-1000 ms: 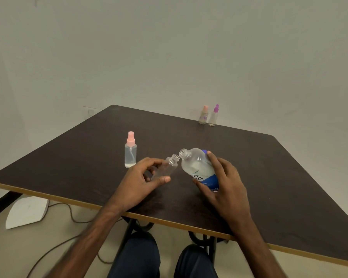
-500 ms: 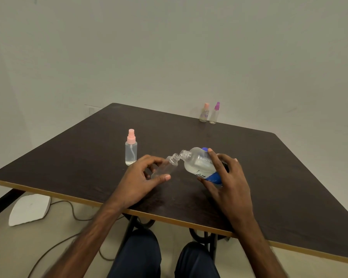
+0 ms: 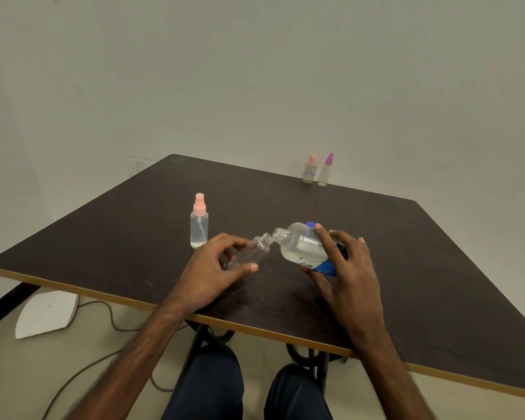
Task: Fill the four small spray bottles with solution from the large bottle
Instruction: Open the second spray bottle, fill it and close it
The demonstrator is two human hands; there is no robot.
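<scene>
With the left hand [image 3: 208,268] pinching the small bottle [image 3: 250,253] and the right hand [image 3: 344,269] gripping the large bottle [image 3: 300,248], keep the mouths touching and tip slowly.

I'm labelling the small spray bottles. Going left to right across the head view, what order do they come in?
pink-capped bottle → uncapped bottle held by the left hand → peach-capped bottle → purple-capped bottle

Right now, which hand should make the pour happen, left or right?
Right. The right hand grips the large bottle, tilted with its open neck at the mouth of the small spray bottle; tipping it further should start the flow. The left hand holds the small one, best kept steady.
</scene>
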